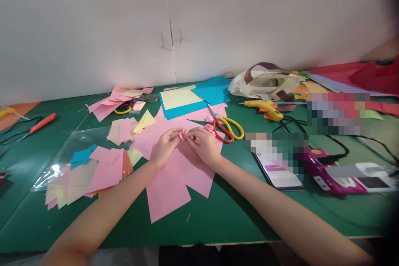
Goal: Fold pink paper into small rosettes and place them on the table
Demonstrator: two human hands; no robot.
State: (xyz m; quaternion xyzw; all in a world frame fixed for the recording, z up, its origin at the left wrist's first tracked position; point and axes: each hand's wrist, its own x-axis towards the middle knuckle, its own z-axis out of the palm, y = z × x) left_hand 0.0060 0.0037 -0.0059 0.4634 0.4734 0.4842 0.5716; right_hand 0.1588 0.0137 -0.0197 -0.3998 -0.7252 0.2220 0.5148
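Left hand (165,146) and right hand (204,146), grips pinching a crumpled pink paper piece (182,134) over flat pink sheets (168,189), seemingly unworked; another pink bundle (210,128), apparently shaped already, beside red-and-yellow-handled scissors (217,117)!

The small pink paper (182,134) is creased; both hands (205,146) pinch it.

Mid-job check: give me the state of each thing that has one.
Left hand: pinching pink piece
Right hand: pinching the same piece
Pink piece: folded or crumpled
Scissors: lying down, blades seemingly shut
Glue gun: lying on its side
Phone: screen lit
Bag: mouth open
Pink sheets: spread, overlapping
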